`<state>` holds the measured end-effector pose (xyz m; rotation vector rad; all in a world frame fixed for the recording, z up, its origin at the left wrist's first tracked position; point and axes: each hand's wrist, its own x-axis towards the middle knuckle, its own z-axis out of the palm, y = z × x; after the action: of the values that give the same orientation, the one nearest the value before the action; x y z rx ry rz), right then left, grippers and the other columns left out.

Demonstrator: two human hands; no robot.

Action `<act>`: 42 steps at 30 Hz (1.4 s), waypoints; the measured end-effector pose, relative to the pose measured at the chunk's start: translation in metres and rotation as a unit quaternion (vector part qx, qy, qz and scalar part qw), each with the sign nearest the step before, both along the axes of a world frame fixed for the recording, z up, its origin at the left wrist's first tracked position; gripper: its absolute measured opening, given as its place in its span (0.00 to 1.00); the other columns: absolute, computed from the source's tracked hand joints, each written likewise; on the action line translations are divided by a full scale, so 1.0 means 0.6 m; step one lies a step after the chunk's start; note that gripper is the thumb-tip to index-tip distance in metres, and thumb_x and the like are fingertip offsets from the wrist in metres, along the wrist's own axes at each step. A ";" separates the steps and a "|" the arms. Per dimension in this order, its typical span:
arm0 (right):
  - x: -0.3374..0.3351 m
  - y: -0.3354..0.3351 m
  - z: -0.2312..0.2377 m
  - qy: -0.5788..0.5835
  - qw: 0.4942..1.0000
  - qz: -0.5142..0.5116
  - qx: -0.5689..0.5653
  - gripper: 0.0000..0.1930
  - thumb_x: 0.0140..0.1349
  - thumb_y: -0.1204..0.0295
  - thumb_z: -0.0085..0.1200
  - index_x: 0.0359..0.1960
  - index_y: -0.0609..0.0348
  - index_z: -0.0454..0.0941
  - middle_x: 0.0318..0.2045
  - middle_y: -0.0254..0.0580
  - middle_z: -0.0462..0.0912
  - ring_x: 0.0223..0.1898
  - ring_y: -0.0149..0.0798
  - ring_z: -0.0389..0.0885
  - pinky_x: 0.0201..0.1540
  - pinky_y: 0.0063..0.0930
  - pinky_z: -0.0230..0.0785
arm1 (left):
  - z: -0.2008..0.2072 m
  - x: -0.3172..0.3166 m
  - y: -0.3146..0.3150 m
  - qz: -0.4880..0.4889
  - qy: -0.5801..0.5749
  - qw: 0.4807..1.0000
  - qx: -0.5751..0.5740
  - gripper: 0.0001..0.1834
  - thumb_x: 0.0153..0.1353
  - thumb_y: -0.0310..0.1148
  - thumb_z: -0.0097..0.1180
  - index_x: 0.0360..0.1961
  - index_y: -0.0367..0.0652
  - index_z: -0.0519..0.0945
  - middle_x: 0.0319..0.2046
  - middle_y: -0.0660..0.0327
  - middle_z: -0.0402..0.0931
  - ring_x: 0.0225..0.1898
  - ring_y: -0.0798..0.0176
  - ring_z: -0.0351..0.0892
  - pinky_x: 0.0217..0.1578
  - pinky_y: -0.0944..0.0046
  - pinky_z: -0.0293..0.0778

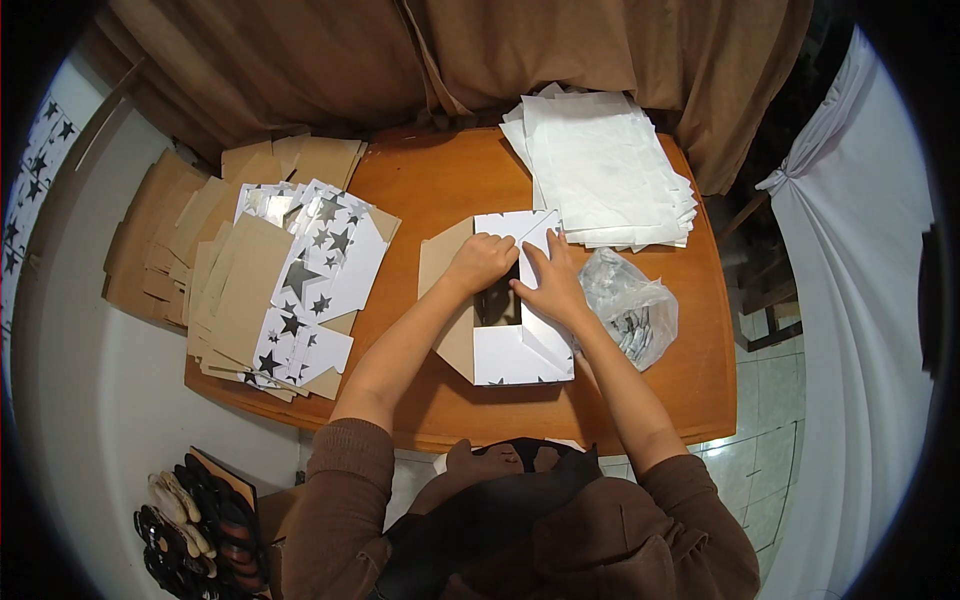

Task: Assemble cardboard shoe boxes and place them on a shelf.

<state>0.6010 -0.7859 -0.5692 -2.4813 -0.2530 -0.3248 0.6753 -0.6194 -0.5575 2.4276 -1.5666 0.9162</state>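
Two hands meet over a half-folded white cardboard box (510,330) lying near the middle of the wooden bench (690,390). The left hand (481,262) is curled into a loose fist, its fingers pressing on the box's brown inner flap at the edge of the dark opening. The right hand (550,282) lies flatter, fingers spread and pushing down a white flap just beside the left; it grips nothing fully. Just right of the box sits a crumpled clear plastic bag (632,312) with small dark pieces inside. Beyond it, at the far right of the bench, rests a stack of white tissue sheets (600,165). Well to the left lies a pile of flat box blanks (270,290), brown on one side, white with dark stars on the other.
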 end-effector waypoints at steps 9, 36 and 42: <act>-0.024 -0.006 -0.017 -0.060 0.996 -0.027 0.058 0.31 0.56 0.64 0.54 0.61 0.60 0.61 0.63 0.72 0.50 0.65 0.68 0.49 0.63 0.49 0.52 | 0.051 0.005 0.024 0.130 0.182 0.974 -0.023 0.20 0.59 0.42 0.51 0.49 0.44 0.74 0.50 0.56 0.72 0.54 0.55 0.70 0.54 0.55 0.63; -0.221 0.073 -0.023 -0.175 0.977 0.014 -0.119 0.24 0.54 0.60 0.51 0.55 0.45 0.73 0.64 0.48 0.61 0.66 0.53 0.55 0.64 0.63 0.39 | -0.015 -0.063 0.187 0.349 0.216 0.911 0.036 0.23 0.55 0.31 0.48 0.55 0.41 0.70 0.57 0.53 0.67 0.49 0.49 0.73 0.48 0.51 0.69; -0.149 0.019 -0.033 -0.233 0.954 0.059 -0.180 0.22 0.54 0.61 0.50 0.53 0.44 0.74 0.65 0.46 0.60 0.67 0.51 0.53 0.64 0.63 0.39 | -0.018 -0.098 0.220 0.415 0.216 0.883 0.033 0.23 0.56 0.33 0.48 0.54 0.39 0.70 0.53 0.46 0.68 0.42 0.44 0.75 0.44 0.49 0.72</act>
<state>0.5118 -0.7742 -0.5889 -2.6942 -0.7057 -0.8823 0.6163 -0.4875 -0.5681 3.0853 -0.3827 0.3124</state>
